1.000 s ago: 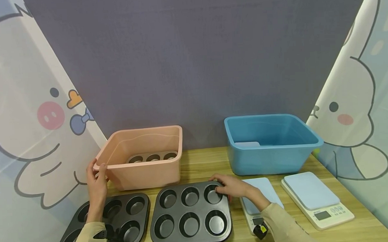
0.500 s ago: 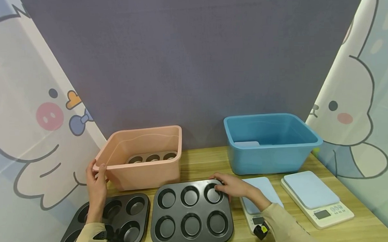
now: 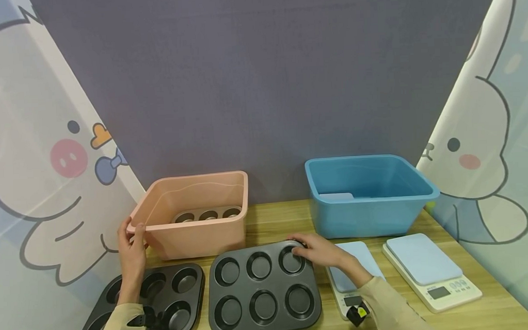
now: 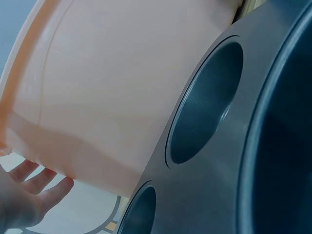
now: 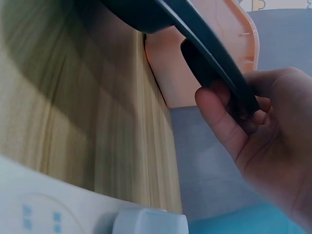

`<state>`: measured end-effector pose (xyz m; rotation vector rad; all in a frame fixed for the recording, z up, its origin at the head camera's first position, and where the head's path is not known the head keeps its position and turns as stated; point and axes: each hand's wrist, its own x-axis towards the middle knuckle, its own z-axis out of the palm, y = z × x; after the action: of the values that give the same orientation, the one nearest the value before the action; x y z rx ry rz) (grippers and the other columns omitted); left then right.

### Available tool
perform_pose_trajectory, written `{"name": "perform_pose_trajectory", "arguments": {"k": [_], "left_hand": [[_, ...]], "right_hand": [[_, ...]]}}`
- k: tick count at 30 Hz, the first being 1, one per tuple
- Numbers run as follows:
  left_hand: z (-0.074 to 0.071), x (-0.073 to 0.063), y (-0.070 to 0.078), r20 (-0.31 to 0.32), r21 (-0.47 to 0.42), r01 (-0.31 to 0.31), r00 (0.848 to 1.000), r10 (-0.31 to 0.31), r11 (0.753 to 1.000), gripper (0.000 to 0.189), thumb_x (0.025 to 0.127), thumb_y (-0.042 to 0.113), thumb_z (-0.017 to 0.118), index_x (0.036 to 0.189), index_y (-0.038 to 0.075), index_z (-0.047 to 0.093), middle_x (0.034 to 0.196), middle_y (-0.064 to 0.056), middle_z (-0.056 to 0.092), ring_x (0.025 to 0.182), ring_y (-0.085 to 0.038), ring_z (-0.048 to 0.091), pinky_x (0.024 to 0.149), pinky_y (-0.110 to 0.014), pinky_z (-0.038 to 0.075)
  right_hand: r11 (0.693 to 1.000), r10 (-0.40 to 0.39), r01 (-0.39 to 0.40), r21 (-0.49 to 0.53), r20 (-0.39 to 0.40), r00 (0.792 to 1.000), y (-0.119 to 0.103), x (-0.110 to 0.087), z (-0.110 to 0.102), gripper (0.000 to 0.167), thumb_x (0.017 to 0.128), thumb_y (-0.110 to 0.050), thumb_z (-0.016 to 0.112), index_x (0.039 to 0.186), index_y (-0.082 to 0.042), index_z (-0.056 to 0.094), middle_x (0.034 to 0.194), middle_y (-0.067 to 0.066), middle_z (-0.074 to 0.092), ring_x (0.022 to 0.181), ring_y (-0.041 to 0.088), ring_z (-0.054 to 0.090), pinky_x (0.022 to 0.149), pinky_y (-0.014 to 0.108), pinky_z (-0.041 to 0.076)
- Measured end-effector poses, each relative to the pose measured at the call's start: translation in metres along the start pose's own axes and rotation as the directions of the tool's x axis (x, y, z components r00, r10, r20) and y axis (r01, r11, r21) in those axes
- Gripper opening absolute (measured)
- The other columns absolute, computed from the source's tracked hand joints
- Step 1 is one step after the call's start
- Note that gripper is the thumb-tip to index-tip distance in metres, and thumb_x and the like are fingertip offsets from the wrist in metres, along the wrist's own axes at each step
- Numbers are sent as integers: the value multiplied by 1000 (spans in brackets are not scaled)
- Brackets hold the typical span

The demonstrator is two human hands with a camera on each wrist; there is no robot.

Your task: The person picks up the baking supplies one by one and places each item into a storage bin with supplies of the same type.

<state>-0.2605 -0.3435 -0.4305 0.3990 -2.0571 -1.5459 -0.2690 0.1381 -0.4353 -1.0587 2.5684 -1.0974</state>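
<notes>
My left hand (image 3: 132,254) grips the front left corner of a peach plastic bin (image 3: 197,241); in the left wrist view its fingers (image 4: 54,192) lie against the bin's outside. With thumb and fingers, my right hand (image 3: 323,253) holds a dark six-cup muffin pan (image 3: 265,285) by its far right corner. That corner is raised off the table, as the right wrist view shows the pan's edge (image 5: 214,53) tilted above the wood. A second dark muffin pan (image 3: 167,298) lies under my left forearm. Another muffin pan (image 3: 197,212) sits inside the peach bin.
A blue bin (image 3: 357,222) stands at the back right with a pale flat item (image 3: 336,196) in it. Two kitchen scales lie in front: one scale (image 3: 356,259) partly under my right forearm, another scale (image 3: 424,261) farther right. A grey partition (image 3: 266,97) rises behind the wooden table (image 3: 279,222).
The muffin pan in my right hand has tilted, its far right corner rising and the pan shifting slightly right. My left hand has stayed on the peach bin's corner.
</notes>
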Motion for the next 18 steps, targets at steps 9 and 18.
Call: {"name": "perform_pose_trajectory", "arguments": {"k": [9, 18], "left_hand": [[0, 0, 0, -2, 16, 1, 1000, -1, 1000, 59, 103, 47, 43, 157, 33, 23, 149, -11, 35, 117, -23, 43, 106, -66, 39], [1, 1, -1, -4, -1, -3, 1000, 3, 1000, 58, 103, 46, 43, 157, 33, 24, 149, -11, 34, 118, -24, 43, 106, -66, 38]], "right_hand": [[998, -56, 55, -26, -47, 997, -4, -1, -8, 41, 103, -26, 53, 140, -8, 55, 117, 3, 71, 81, 3, 66, 82, 28, 52], [996, -77, 72, -48, -110, 991, -13, -3, -21, 41, 103, -28, 54, 140, -12, 55, 126, 8, 68, 59, 0, 52, 79, 27, 48]]}}
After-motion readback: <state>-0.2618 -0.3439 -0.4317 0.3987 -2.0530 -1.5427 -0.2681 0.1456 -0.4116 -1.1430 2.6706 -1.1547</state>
